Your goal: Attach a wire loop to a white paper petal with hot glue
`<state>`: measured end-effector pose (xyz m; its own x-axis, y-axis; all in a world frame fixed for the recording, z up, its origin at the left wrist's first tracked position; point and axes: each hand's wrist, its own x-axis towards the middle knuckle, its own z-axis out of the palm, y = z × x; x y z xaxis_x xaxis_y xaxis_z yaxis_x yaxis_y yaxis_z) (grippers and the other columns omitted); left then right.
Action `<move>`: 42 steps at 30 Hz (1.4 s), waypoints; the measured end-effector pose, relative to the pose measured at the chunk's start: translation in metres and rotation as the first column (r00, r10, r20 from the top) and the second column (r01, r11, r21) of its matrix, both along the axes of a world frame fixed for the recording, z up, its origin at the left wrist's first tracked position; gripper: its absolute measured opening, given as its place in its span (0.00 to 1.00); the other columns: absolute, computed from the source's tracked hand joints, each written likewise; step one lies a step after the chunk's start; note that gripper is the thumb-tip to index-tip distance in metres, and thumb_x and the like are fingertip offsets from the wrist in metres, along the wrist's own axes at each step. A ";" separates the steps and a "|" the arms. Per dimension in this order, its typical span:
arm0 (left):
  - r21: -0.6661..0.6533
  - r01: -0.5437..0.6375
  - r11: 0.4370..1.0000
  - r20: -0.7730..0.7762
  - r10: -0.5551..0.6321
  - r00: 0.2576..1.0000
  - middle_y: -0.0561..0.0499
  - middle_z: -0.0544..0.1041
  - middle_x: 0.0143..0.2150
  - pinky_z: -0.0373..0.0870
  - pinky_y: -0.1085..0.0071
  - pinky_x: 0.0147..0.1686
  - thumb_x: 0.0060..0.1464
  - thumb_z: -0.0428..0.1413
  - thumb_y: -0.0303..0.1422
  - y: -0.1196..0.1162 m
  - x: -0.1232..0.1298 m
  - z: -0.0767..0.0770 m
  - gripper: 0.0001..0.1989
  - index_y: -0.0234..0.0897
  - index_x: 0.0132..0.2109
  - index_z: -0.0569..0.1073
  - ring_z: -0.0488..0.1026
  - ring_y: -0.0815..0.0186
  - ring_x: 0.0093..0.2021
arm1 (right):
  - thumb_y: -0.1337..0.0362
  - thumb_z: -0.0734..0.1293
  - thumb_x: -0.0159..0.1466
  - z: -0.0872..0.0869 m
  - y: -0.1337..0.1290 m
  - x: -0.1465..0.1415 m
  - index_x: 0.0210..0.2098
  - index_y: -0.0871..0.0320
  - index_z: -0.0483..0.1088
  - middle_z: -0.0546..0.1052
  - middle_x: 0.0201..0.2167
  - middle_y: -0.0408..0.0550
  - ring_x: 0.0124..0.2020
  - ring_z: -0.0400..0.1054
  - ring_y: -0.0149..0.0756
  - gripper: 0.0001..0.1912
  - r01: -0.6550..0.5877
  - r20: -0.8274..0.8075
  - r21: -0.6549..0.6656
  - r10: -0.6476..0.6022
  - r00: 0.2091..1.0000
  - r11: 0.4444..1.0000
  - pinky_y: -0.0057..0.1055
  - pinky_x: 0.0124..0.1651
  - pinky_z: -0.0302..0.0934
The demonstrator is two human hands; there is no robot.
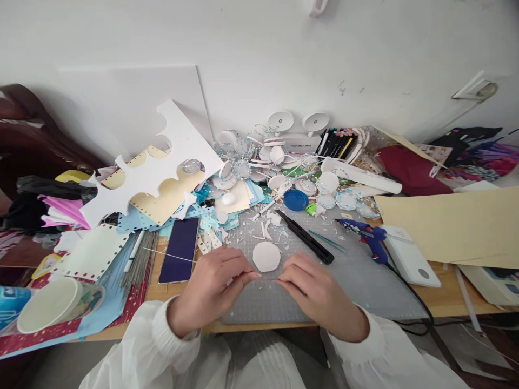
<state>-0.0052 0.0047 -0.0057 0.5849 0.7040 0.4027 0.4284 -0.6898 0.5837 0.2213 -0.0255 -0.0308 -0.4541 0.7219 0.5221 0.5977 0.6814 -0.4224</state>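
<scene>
My left hand (pixel 219 278) is closed in a pinch near the front of the grey cutting mat. A thin pale wire (pixel 170 254) runs out of it to the left, over a dark phone (pixel 180 251). Opposite it, my right hand (pixel 310 283) is also pinched shut, and a faint thin line, apparently the same wire, spans the short gap between the fingertips. Just beyond the fingers a white disc (pixel 266 256) with a slightly uneven edge lies flat on the cutting mat (pixel 357 292). My curled fingers hide parts of the wire.
A black utility knife (pixel 306 237), teal tweezers (pixel 324 239) and a blue glue gun (pixel 368 235) lie on the mat, near a blue lid (pixel 295 200). Cut white board (pixel 150 173) and thin wires (pixel 140 262) sit left, beside a paper cup (pixel 52 308). Decorated discs crowd the back.
</scene>
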 end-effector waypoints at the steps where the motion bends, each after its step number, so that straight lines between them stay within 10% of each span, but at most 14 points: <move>1: -0.085 -0.018 0.996 0.008 0.019 1.000 0.53 0.74 0.27 0.62 0.74 0.30 0.63 0.53 0.31 0.000 0.001 0.000 0.10 0.36 0.32 0.73 0.70 0.70 0.29 | 0.73 0.64 0.67 -0.002 0.000 -0.002 0.30 0.58 0.69 0.74 0.26 0.46 0.28 0.66 0.33 0.09 0.023 0.044 0.145 -0.030 0.999 0.989 0.31 0.32 0.61; 4: -0.289 -0.061 0.955 0.026 0.071 0.997 0.55 0.73 0.25 0.61 0.76 0.28 0.62 0.53 0.34 0.001 0.001 0.000 0.14 0.35 0.29 0.72 0.67 0.72 0.26 | 0.77 0.65 0.65 -0.007 0.002 -0.005 0.35 0.60 0.73 0.77 0.27 0.47 0.27 0.67 0.34 0.08 0.040 0.112 0.417 -0.095 0.989 0.908 0.33 0.31 0.62; 9: -0.460 -0.081 0.884 0.051 0.118 0.992 0.54 0.73 0.25 0.60 0.76 0.27 0.61 0.54 0.38 0.001 0.000 -0.003 0.15 0.34 0.28 0.73 0.66 0.72 0.27 | 0.77 0.64 0.65 -0.008 0.001 0.000 0.39 0.63 0.75 0.79 0.29 0.50 0.28 0.69 0.35 0.09 0.000 0.159 0.480 -0.087 0.983 0.877 0.34 0.29 0.63; 15: -0.767 0.071 0.638 0.103 0.014 0.995 0.55 0.68 0.21 0.55 0.76 0.23 0.60 0.52 0.43 0.008 0.000 0.001 0.19 0.33 0.29 0.74 0.60 0.73 0.22 | 0.79 0.60 0.65 -0.010 -0.002 0.002 0.37 0.60 0.75 0.80 0.31 0.49 0.31 0.69 0.35 0.14 -0.059 0.157 0.584 -0.042 0.987 0.809 0.34 0.29 0.63; 23: -0.126 -0.022 0.992 0.032 0.026 0.999 0.52 0.75 0.29 0.63 0.73 0.32 0.64 0.51 0.31 0.008 0.009 0.001 0.10 0.35 0.35 0.74 0.70 0.69 0.31 | 0.72 0.66 0.61 0.007 0.013 0.000 0.41 0.56 0.67 0.75 0.34 0.48 0.35 0.69 0.37 0.10 0.192 -0.122 -0.014 -0.192 0.974 0.981 0.33 0.37 0.67; 28: 0.228 -0.005 0.974 -0.105 0.029 0.994 0.51 0.78 0.31 0.62 0.70 0.31 0.62 0.53 0.28 0.007 0.007 0.002 0.05 0.36 0.40 0.74 0.71 0.67 0.31 | 0.70 0.68 0.59 0.013 0.016 0.007 0.39 0.55 0.68 0.74 0.34 0.46 0.35 0.69 0.35 0.09 0.051 -0.131 -0.245 -0.085 0.988 0.968 0.29 0.34 0.64; 36: 0.406 0.015 0.914 -0.181 0.064 0.981 0.52 0.78 0.31 0.60 0.68 0.29 0.63 0.52 0.27 0.004 0.004 0.006 0.05 0.36 0.41 0.73 0.71 0.68 0.28 | 0.70 0.70 0.60 0.004 0.023 0.005 0.33 0.55 0.69 0.73 0.29 0.42 0.29 0.67 0.32 0.06 0.045 -0.177 -0.344 -0.112 0.978 0.938 0.27 0.30 0.62; 42: 0.201 -0.149 0.968 -0.040 0.160 0.986 0.51 0.79 0.31 0.63 0.70 0.30 0.62 0.52 0.29 -0.001 0.008 0.004 0.07 0.36 0.38 0.75 0.71 0.68 0.30 | 0.73 0.68 0.63 0.005 0.017 -0.002 0.29 0.56 0.68 0.75 0.28 0.45 0.31 0.69 0.33 0.08 0.073 -0.277 -0.035 -0.080 0.958 0.997 0.30 0.34 0.65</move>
<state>0.0026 0.0038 -0.0016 0.5002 0.6980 0.5124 0.5666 -0.7114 0.4158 0.2189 -0.0089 -0.0260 -0.2369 0.7627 0.6018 0.5044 0.6259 -0.5948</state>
